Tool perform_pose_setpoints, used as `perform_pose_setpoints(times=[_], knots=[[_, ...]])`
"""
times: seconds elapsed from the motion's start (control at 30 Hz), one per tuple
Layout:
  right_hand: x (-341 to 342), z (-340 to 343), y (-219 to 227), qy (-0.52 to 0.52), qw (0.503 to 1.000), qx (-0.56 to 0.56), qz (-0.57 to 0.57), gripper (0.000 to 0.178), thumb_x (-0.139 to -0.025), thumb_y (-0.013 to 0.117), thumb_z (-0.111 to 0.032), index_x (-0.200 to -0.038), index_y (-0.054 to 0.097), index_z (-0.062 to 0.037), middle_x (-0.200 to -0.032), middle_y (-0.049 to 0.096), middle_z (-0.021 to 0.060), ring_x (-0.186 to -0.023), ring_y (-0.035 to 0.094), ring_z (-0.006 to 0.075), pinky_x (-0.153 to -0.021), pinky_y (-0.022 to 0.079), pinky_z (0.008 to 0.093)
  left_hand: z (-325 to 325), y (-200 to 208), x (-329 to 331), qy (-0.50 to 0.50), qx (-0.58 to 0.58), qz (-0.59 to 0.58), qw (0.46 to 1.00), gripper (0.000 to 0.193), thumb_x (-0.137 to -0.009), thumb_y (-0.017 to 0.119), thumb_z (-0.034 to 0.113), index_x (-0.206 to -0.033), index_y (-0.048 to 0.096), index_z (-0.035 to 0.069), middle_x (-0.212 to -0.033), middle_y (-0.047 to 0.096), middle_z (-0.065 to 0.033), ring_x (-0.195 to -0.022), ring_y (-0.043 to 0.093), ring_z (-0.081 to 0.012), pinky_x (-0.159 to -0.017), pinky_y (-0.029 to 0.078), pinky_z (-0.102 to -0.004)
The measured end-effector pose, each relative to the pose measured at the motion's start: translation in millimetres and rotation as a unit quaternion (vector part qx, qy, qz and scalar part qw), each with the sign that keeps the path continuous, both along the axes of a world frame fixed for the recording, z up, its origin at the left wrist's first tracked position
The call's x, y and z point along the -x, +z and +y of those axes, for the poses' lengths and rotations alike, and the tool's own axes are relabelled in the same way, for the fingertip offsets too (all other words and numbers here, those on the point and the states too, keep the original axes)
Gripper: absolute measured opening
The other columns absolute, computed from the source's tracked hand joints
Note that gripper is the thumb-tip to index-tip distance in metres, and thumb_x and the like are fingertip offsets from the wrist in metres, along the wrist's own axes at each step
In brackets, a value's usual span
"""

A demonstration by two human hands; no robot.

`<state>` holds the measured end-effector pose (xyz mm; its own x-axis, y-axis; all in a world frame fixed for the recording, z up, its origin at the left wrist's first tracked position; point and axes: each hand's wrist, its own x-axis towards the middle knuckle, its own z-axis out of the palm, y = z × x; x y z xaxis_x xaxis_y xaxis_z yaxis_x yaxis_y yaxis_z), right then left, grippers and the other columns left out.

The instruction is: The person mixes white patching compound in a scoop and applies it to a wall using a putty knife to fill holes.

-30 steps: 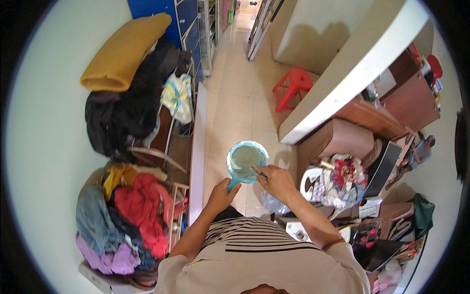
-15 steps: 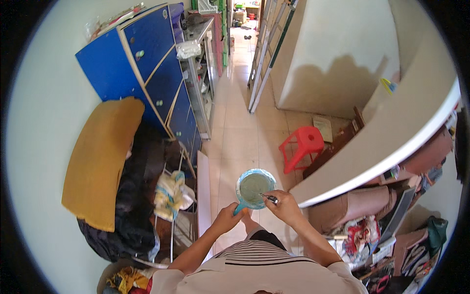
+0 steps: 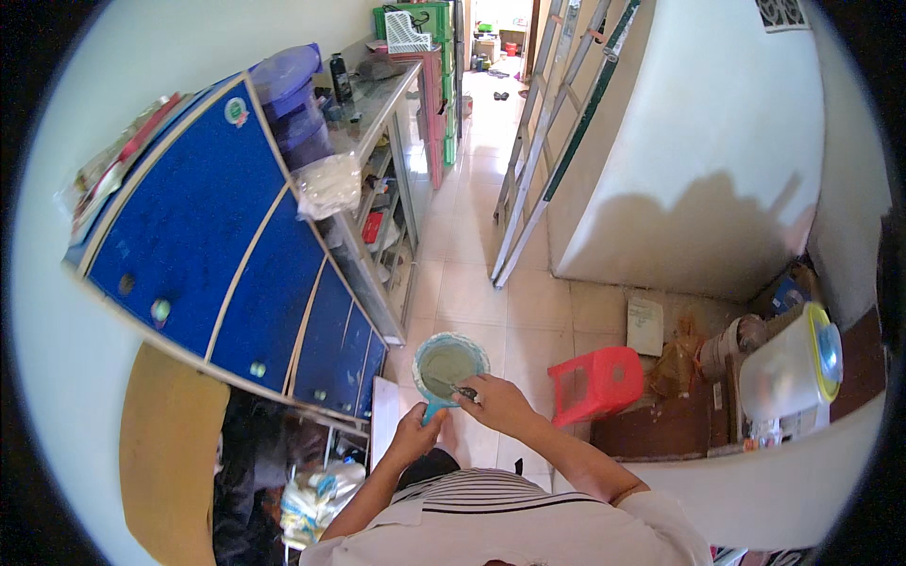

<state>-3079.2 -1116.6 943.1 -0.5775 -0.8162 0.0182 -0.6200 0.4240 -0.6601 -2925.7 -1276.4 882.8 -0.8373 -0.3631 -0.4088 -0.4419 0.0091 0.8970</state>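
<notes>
A light-blue dipper (image 3: 451,338) with a smeared whitish rim is held out in front of me. Smooth grey paste (image 3: 445,360) lies inside it. My left hand (image 3: 413,437) is closed round the dipper's short handle, on the side nearest me. Over the dipper's right edge, my right hand (image 3: 495,405) grips a small tool with a dark handle (image 3: 463,391). The tool's far end reaches the paste, and its working part cannot be made out.
A red plastic stool (image 3: 596,382) stands ahead to the right. A stepladder (image 3: 557,141) leans beyond it. Along the left are a blue cabinet (image 3: 189,255) and a glass-sided display case (image 3: 401,189). A clear container (image 3: 783,373) sits at the right, near a curved white wall.
My view has swung forward and left, so more of the passage and the blue cabinet shows. Both hands keep their holds on the dipper and the tool.
</notes>
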Motion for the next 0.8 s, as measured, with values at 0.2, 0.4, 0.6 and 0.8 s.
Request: perform_pose_setpoints(times=[0.2, 0.4, 0.6, 0.8], knots=[[149, -57, -11, -0.068, 0.996, -0.038, 0.045, 0.048, -0.097, 0.066, -0.044, -0.128, 0.064, -0.0072, -0.108, 0.069, 0.0173, -0.089, 0.070, 0.0350, -0.078, 0.057, 0.0456, -77, -51, 207, -0.022, 0.054, 0.053, 0.997, 0.041, -0.099, 0.066, 0.043, -0.095, 0.064, 0.002, -0.064, 0.061, -0.0080, -0.057, 0.060, -0.0168, -0.054, 0.048, -0.0360], [308, -119, 34, -0.226, 0.974, -0.014, 0.025, 0.071, -0.095, 0.073, -0.037, -0.150, 0.043, -0.0037, -0.121, 0.062, 0.0186, -0.086, 0.070, 0.0276, -0.076, 0.057, 0.0423, -154, -29, 423, -0.037, 0.139, 0.127, 0.981, 0.048, -0.098, 0.064, 0.047, -0.088, 0.063, 0.000, -0.067, 0.064, -0.0153, -0.063, 0.065, -0.0264, -0.062, 0.050, -0.0418], [424, -137, -9, -0.275, 0.956, 0.097, -0.042, 0.069, -0.095, 0.074, -0.029, -0.149, 0.042, -0.0005, -0.123, 0.059, 0.0175, -0.088, 0.067, 0.0246, -0.075, 0.056, 0.0393, -251, -12, 629, 0.001, 0.146, 0.169, 0.975, 0.052, -0.100, 0.061, 0.049, -0.081, 0.062, 0.001, -0.061, 0.061, -0.0131, -0.057, 0.062, -0.0233, -0.058, 0.049, -0.0419], [541, -182, -88, -0.264, 0.940, 0.138, -0.168, 0.052, -0.098, 0.071, -0.025, -0.139, 0.054, 0.0010, -0.117, 0.063, 0.0175, -0.093, 0.067, 0.0263, -0.077, 0.057, 0.0370, -334, -19, 786, 0.023, 0.124, 0.166, 0.978, 0.048, -0.101, 0.060, 0.047, -0.084, 0.061, 0.002, -0.061, 0.059, -0.0082, -0.045, 0.054, -0.0166, -0.044, 0.043, -0.0363]])
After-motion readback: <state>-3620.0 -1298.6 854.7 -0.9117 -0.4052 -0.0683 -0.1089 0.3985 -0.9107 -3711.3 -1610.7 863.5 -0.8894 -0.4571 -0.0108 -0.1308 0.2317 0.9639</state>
